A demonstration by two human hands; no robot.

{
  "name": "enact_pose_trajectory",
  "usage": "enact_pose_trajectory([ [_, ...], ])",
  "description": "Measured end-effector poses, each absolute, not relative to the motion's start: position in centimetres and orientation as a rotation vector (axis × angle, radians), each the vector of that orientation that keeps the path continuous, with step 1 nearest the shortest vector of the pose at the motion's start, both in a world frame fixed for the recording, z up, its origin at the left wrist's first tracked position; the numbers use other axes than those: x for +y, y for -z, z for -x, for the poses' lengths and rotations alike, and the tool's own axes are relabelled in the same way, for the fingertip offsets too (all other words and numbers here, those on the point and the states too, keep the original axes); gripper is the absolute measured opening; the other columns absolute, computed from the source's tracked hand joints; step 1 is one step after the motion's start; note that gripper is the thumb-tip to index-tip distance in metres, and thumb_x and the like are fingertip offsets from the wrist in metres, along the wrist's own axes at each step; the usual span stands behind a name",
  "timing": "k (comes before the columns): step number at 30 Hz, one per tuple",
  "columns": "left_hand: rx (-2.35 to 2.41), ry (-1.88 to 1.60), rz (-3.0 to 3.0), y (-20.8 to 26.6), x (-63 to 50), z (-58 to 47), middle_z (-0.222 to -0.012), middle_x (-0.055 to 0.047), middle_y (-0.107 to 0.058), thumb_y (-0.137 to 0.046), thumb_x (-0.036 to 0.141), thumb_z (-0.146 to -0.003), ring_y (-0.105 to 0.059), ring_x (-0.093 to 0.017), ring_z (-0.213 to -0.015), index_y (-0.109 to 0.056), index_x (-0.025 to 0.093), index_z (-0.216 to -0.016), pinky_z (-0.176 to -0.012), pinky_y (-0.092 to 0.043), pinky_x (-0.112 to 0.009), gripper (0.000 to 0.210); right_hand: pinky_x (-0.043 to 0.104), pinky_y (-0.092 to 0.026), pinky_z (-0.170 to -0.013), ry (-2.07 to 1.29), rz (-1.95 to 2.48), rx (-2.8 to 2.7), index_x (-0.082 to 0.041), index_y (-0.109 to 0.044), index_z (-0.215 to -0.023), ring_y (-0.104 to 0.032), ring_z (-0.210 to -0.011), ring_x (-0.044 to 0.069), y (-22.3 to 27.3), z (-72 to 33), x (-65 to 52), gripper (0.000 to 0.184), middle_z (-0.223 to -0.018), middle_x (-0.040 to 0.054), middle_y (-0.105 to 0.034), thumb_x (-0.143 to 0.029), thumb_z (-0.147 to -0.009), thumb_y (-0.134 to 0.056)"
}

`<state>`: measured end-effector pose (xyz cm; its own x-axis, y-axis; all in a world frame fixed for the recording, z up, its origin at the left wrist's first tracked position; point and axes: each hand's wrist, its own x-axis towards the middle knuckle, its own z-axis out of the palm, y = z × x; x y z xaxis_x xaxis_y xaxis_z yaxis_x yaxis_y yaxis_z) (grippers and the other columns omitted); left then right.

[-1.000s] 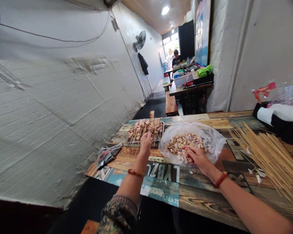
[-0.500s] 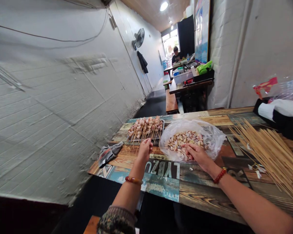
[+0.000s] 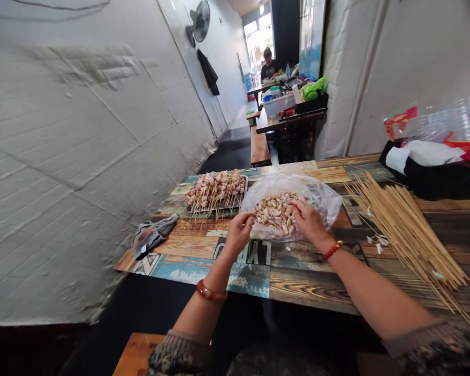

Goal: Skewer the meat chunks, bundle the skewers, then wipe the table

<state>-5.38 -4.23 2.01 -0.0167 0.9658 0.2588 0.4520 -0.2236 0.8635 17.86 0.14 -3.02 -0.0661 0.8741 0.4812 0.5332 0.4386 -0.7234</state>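
Note:
A translucent plastic bag (image 3: 329,197) lies spread open on the table. Small pale-tan oval pieces (image 3: 274,211) fill it; I cannot make out their exact kind. My right hand (image 3: 307,222) is over their right side, fingers bent down among them, and whatever it grips is hidden. At the bag's left front rim is my left hand (image 3: 239,231), its fingers curled towards the thumb; nothing can be made out between them. Left of the bag, meat skewers (image 3: 215,188) are piled on a metal tray (image 3: 244,187), sticks pointing towards me.
Loose bamboo sticks (image 3: 407,230) are fanned out at the right, with white scraps (image 3: 379,243) beside them. A grey cloth (image 3: 154,235) lies near the left table edge. A black container (image 3: 431,177) holds plastic packaging. Further back, a person (image 3: 268,68) sits at another table.
The view has tilted down and shifted right. My left hand has come from the gap beside the tray to the bag's left rim. My right hand stays over the pieces, moved slightly.

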Motion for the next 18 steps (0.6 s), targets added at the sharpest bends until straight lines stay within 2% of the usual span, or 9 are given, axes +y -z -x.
enact_pose_trajectory([
  [3, 1.433, -0.997, -2.138, -1.4, -2.0, 4.0, -0.102, -0.009, -0.071, -0.055, 0.017, -0.084, -0.064, -0.022, -0.099, -0.072, 0.02, -0.091, -0.093, -0.048, -0.038, 0.018, 0.042, -0.044, -0.101, -0.292, 1.186, -1.95, -0.018, -0.068, -0.115, -0.058, -0.111, 0.026, 3.0, -17.7, -0.1, 0.032, -0.115, 0.0131, -0.067, -0.02, -0.094, -0.044],
  [6, 1.547, -0.794, -2.25, -0.8, 1.0, 3.6, -0.119, -0.011, -0.068, -0.055, 0.009, -0.08, -0.06, -0.024, -0.115, -0.07, 0.019, -0.101, -0.105, -0.043, -0.042, 0.028, 0.043, -0.042, -0.103, -0.249, 1.115, -2.131, -0.02, -0.067, -0.119, -0.056, -0.116, 0.026, 2.9, -17.4, -0.6, 0.031, -0.124, 0.0113, -0.065, -0.019, -0.091, -0.052],
  [9, 1.755, -0.71, -2.19, -0.5, 3.5, 4.3, -0.122, -0.016, -0.066, -0.057, 0.006, -0.075, -0.057, -0.029, -0.12, -0.069, 0.015, -0.106, -0.109, -0.039, -0.047, 0.034, 0.041, -0.045, -0.1, -0.347, 0.958, -2.246, -0.021, -0.07, -0.113, -0.058, -0.114, 0.024, 3.0, -17.1, -0.8, 0.026, -0.121, 0.0088, -0.068, -0.021, -0.092, -0.055],
  [13, 1.752, -0.631, -2.192, -0.3, 3.9, 5.6, -0.117, -0.015, -0.068, -0.07, 0.01, -0.066, -0.059, -0.032, -0.117, -0.072, 0.016, -0.094, -0.107, -0.043, -0.045, 0.029, 0.039, -0.048, -0.096, -0.486, 0.806, -2.236, -0.021, -0.072, -0.106, -0.062, -0.107, 0.021, 3.4, -16.7, -0.5, 0.023, -0.112, 0.0082, -0.072, -0.017, -0.091, -0.056],
  [16, 1.655, -0.59, -2.255, -0.1, 2.4, 6.1, -0.119, -0.013, -0.067, -0.079, 0.02, -0.062, -0.06, -0.032, -0.115, -0.073, 0.02, -0.093, -0.105, -0.044, -0.043, 0.032, 0.04, -0.048, -0.095, -0.454, 0.883, -2.207, -0.02, -0.073, -0.103, -0.063, -0.104, 0.022, 3.6, -16.8, -0.3, 0.023, -0.108, 0.0091, -0.072, -0.017, -0.092, -0.053],
  [18, 1.588, -0.602, -2.27, 0.0, 1.2, 6.2, -0.118, -0.012, -0.067, -0.078, 0.022, -0.064, -0.062, -0.03, -0.111, -0.074, 0.021, -0.096, -0.103, -0.045, -0.043, 0.032, 0.043, -0.047, -0.097, -0.362, 1.025, -2.202, -0.018, -0.072, -0.103, -0.062, -0.105, 0.025, 3.7, -17.1, -0.2, 0.024, -0.108, 0.0114, -0.072, -0.016, -0.092, -0.051],
])
